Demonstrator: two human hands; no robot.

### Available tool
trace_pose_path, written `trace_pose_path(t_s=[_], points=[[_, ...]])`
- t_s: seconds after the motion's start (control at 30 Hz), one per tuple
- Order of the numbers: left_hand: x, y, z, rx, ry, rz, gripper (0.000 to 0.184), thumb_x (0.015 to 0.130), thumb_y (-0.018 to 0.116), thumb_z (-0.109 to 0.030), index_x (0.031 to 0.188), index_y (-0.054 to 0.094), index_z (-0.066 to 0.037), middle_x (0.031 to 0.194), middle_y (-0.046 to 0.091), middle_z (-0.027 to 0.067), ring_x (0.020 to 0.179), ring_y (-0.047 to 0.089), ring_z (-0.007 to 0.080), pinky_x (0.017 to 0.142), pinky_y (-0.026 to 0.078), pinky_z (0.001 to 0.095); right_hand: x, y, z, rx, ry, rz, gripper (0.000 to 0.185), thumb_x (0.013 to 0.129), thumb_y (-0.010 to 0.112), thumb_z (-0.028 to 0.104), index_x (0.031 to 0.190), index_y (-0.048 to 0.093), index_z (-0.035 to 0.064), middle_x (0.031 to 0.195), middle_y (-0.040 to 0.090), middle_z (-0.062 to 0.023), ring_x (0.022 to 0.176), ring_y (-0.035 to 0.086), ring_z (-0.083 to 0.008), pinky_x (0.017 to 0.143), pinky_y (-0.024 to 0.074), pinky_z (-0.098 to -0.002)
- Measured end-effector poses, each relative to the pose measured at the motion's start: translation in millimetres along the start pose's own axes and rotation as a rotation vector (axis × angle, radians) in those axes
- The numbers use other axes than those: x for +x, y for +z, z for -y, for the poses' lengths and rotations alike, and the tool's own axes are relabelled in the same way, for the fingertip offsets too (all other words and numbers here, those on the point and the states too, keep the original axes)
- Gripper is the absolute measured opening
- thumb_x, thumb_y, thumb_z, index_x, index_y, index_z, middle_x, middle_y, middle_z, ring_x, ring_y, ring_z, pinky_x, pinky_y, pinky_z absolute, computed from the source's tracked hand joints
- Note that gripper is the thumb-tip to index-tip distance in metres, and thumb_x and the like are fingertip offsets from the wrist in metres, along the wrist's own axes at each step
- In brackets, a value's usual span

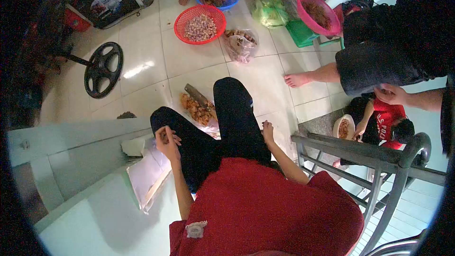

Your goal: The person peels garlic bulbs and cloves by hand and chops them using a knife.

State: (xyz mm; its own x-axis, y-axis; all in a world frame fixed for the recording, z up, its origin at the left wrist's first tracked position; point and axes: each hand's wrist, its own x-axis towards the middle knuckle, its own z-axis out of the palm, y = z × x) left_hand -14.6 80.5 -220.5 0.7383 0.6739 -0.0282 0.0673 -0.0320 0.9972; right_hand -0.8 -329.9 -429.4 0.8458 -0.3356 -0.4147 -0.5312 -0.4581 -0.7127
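The tiled floor [256, 78] serves you as the broad surface here, its open space letting several containers sit apart in front of your knees. Farther out, the red basket [179, 32] holds pale, rounded pieces, while the blue basin [234, 2] just behind it and the pink basin [337, 27] off to your right carry brown stuff, probably divided so that the kinds don't mix. Beside the red basket, the clear plastic bag [241, 50] slumps upright around its own load. Closer in, the orange-brown heap [199, 114] lies on the floor between and ahead of your knees, likely to keep it within reach of both hands, and the broad blade [195, 94] rests tilted across it, its handle hard to make out. Your left hand [168, 144], near your left knee, has its fingers curled around what looks like a small brown piece [164, 136]. Your right hand [268, 133] is beside your right thigh, fingers bent; whether they grip anything, you can't tell from here.
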Motion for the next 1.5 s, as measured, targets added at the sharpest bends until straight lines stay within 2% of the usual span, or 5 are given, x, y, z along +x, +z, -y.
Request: trace_pose_path(t_s=[0.1,0.3,0.5,0.73,1.5], points=[[2.4,-1.6,7.8,-0.003,-0.023,-0.027,0.016,0.097,0.061,-0.017,0.098,0.057,-0.001,0.071,0.06,0.0067,0.047,0.054,0.008,0.039,0.04,0.0199,21.1,-4.4,16.4,0.258,0.18,0.029,0.041,0.101,0.045,0.039,0.111,0.052,0.0001,0.103,0.063,-0.019,0.085,0.066,-0.0257,0.069,0.0544,-0.0377],[0.4,2.6,-9.2,0.094,-0.004,-0.03,0.015,0.098,0.06,-0.017,0.095,0.056,-0.002,0.068,0.059,0.0051,0.044,0.05,0.0069,0.038,0.037,0.0201,199.4,-26.5,7.6,-1.015,-0.551,1.206,0.035,0.084,0.069,0.027,0.114,0.064,0.0109,0.101,0.071,-0.0122,0.084,0.068,-0.0275,0.076,0.0541,-0.0432],[-5.6,3.8,-12.6,0.163,-0.03,-0.077,0.017,0.098,0.059,-0.017,0.09,0.054,-0.004,0.063,0.054,0.0028,0.043,0.049,0.0067,0.037,0.036,0.0204,328.6,4.8,180.3,-0.47,-0.571,0.156,0.092,0.081,0.072,0.038,0.15,0.019,0.0076,0.134,0.048,-0.0321,0.126,0.049,-0.0413,0.105,0.0402,-0.0475],[-7.4,20.7,-13.8,0.36,0.066,0.046,0.015,0.096,0.061,-0.013,0.088,0.052,-0.004,0.061,0.053,0.0021,0.041,0.048,0.0059,0.037,0.034,0.0207,411.2,83.5,225.8,0.011,-0.41,0.27,0.112,0.077,0.079,0.027,0.151,-0.002,0.004,0.135,0.046,-0.0331,0.119,0.053,-0.046,0.099,0.047,-0.0459],[19.3,52.6,11.0,0.325,0.019,0.11,0.015,0.097,0.06,-0.013,0.088,0.055,-0.004,0.063,0.053,0.0005,0.048,0.047,0.0052,0.043,0.035,0.0207,83.2,9.8,75.1,-0.326,-0.406,0.382,0.024,0.09,0.058,0.018,0.111,0.067,0.0106,0.105,0.063,-0.0181,0.097,0.063,-0.0366,0.083,0.0516,-0.0439]])
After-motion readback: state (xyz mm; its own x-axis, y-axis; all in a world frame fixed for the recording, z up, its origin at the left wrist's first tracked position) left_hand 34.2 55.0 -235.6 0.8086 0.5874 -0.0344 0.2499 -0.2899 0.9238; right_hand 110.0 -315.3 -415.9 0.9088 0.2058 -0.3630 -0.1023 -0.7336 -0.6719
